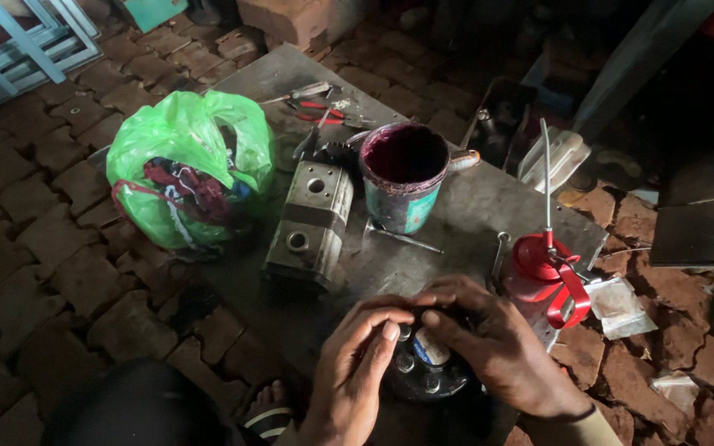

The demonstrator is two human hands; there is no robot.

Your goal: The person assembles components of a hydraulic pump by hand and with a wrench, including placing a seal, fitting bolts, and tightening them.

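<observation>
Your left hand (pixel 355 372) and right hand (pixel 496 339) meet at the near edge of the desk (pixel 456 219), a flat grey metal sheet laid over rough brick paving (pixel 35 239). Both sets of fingers curl onto a round, dark, greasy metal part (pixel 425 372) with bolt heads around its rim; your left fingertips pinch at its top and your right fingers grip its far edge. Just right of your right hand stands a red oil can (pixel 549 277) with a thin upright spout. Farther off sit a blocky grey cast-metal housing (pixel 311 223) with round bores, a stained cylindrical tin (pixel 404 177), and, at far left, a crinkled green plastic bag (pixel 188 165).
</observation>
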